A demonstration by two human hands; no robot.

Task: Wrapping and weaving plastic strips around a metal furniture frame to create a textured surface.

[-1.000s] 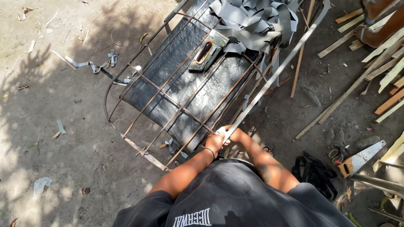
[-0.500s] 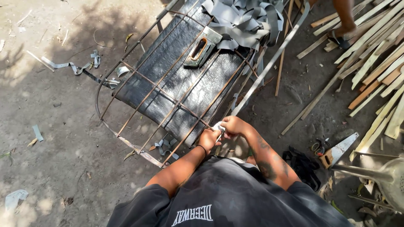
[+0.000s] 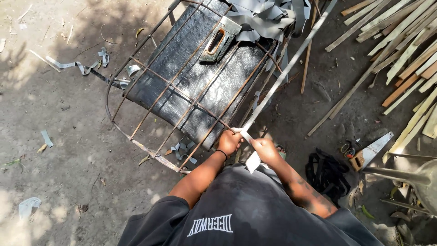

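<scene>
A rusty metal rod frame [image 3: 150, 91] lies tilted on the dirt, with a black textured panel [image 3: 191, 77] inside it. A long grey strip [image 3: 291, 59] runs from the upper right down to the frame's near rod. My left hand [image 3: 229, 141] grips the strip where it meets that rod. My right hand [image 3: 263, 148] pinches the strip's loose end just beside it. My dark shirt hides the ground below my arms.
A pile of grey strips [image 3: 268, 16] lies on the panel's far end. Bamboo slats [image 3: 405, 50] are heaped at the right. A hand saw [image 3: 371, 150], small scissors [image 3: 348, 148] and a black bundle [image 3: 325, 173] lie on the dirt at my right. Strip scraps [image 3: 77, 66] lie left.
My view has shifted, so the frame and hands sit higher and to the right. Both hands stay on the strip at the near rod, and the right hand has drawn slightly apart.
</scene>
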